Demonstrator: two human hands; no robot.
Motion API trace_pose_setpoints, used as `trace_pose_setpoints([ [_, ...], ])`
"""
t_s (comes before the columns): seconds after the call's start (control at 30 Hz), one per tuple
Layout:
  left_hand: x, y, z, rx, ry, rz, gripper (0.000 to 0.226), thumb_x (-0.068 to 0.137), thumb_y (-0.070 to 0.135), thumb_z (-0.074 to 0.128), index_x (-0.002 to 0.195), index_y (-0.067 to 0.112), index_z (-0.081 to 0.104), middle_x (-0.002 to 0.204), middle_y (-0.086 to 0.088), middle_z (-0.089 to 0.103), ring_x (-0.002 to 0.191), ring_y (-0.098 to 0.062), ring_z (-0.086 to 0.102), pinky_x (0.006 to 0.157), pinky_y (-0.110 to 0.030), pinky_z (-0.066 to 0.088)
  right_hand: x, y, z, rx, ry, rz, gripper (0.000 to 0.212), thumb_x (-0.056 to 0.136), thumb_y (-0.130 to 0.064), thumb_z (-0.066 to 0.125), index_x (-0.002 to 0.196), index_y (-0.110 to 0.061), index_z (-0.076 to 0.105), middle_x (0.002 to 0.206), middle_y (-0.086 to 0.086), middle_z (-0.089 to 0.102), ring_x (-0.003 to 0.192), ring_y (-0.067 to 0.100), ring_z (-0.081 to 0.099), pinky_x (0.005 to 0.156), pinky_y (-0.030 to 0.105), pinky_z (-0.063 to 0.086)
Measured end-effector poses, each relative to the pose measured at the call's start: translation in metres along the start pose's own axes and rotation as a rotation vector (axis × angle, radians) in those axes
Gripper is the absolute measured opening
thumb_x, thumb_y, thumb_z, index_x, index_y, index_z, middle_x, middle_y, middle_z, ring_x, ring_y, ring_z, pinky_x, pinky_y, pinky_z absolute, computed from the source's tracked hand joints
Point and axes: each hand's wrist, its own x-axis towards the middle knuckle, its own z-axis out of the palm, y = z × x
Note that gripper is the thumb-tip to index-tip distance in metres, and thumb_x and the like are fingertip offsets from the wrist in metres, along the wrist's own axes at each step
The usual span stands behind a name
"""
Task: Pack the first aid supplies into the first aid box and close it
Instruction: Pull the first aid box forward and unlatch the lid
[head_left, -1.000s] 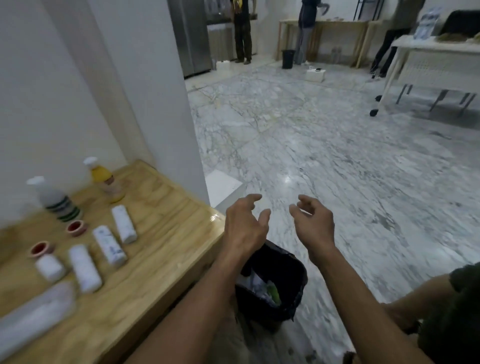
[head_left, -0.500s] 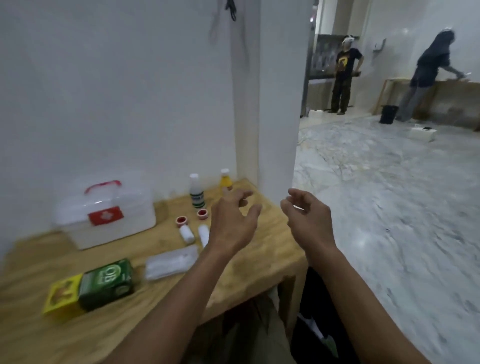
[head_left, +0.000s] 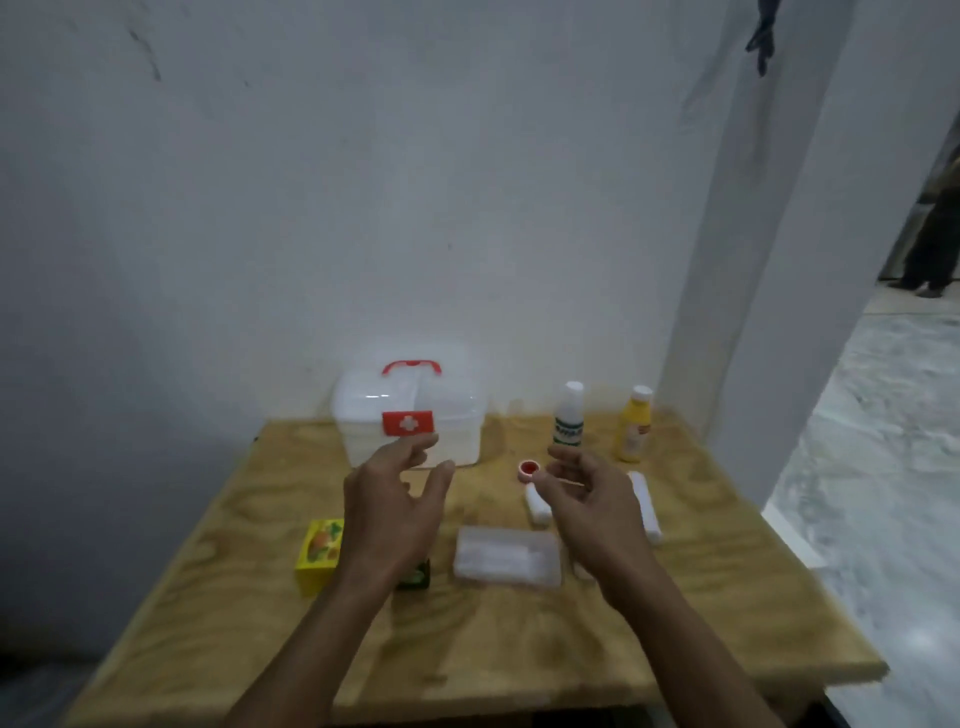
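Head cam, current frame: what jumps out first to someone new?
Two bare hands, left hand and right hand, hover open and empty over a light wooden table. Behind them at the back edge stands a translucent white first aid box with a red handle and red cross label, lid shut. To its right stand a white bottle with a green label and a yellow bottle; a yellow carton sits near the left.

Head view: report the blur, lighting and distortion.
Head view: dim, flat light; soft overall, with both hands, left and right, smeared; label text on the white bottle unreadable; wide-angle lens bends the table edges; floor at right brighter.
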Motion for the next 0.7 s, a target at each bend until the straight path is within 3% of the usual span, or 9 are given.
trace_pose_setpoints([
  [0.1, 0.025, -0.019, -0.013, 0.041, 0.07, -0.042, 0.032, 0.083, 0.031, 0.071, 0.114, 0.031, 0.066, 0.109, 0.009, 0.066, 0.101, -0.008, 0.061, 0.085, -0.036, 0.055, 0.022, -0.001, 0.027, -0.042, -0.006, -0.004, 0.039, 0.088, -0.031, 0.069, 0.126, -0.03, 0.059, 0.119, -0.006, 0.065, 0.097, 0.001, 0.061, 0.078, 0.025, 0.053],
  [0.23, 0.064, -0.045, -0.019, 0.078, 0.131, -0.121, 0.047, 0.085, 0.039, 0.068, 0.128, 0.024, 0.057, 0.13, -0.005, 0.059, 0.119, -0.021, 0.053, 0.098, -0.043, 0.048, 0.056, -0.005, 0.059, -0.083, -0.005, 0.005, 0.053, 0.09, -0.04, 0.065, 0.14, -0.027, 0.049, 0.137, -0.004, 0.056, 0.113, 0.013, 0.059, 0.077, 0.02, 0.047],
  [0.33, 0.088, -0.057, -0.018, 0.04, 0.124, -0.188, 0.056, 0.088, 0.044, 0.062, 0.137, 0.022, 0.046, 0.138, -0.006, 0.051, 0.123, -0.024, 0.049, 0.096, -0.038, 0.044, 0.081, -0.007, 0.079, -0.079, -0.008, 0.007, 0.062, 0.09, -0.048, 0.062, 0.145, -0.03, 0.04, 0.15, -0.001, 0.045, 0.132, 0.02, 0.047, 0.102, 0.041, 0.047],
  [0.4, 0.104, -0.066, -0.014, 0.002, 0.099, -0.222, 0.058, 0.09, 0.048, 0.056, 0.141, 0.025, 0.041, 0.141, -0.005, 0.048, 0.124, -0.026, 0.048, 0.095, -0.038, 0.045, 0.096, -0.009, 0.09, -0.086, -0.019, 0.009, 0.066, 0.09, -0.053, 0.059, 0.148, -0.033, 0.034, 0.154, -0.002, 0.038, 0.137, 0.023, 0.041, 0.107, 0.048, 0.043],
  [0.5, 0.121, -0.075, -0.007, -0.057, 0.048, -0.301, 0.059, 0.093, 0.055, 0.046, 0.145, 0.031, 0.032, 0.148, -0.005, 0.042, 0.128, -0.029, 0.046, 0.1, -0.047, 0.046, 0.114, -0.011, 0.107, -0.057, -0.042, 0.016, 0.068, 0.091, -0.057, 0.054, 0.15, -0.037, 0.028, 0.158, -0.005, 0.031, 0.141, 0.025, 0.037, 0.11, 0.049, 0.039],
  [0.7, 0.13, -0.08, 0.002, -0.113, 0.038, -0.34, 0.056, 0.096, 0.051, 0.041, 0.147, 0.034, 0.029, 0.15, -0.002, 0.039, 0.129, -0.028, 0.046, 0.096, -0.044, 0.047, 0.126, -0.009, 0.125, -0.064, -0.052, 0.014, 0.058, 0.095, -0.056, 0.047, 0.149, -0.041, 0.03, 0.158, -0.008, 0.03, 0.142, 0.021, 0.033, 0.11, 0.043, 0.034],
])
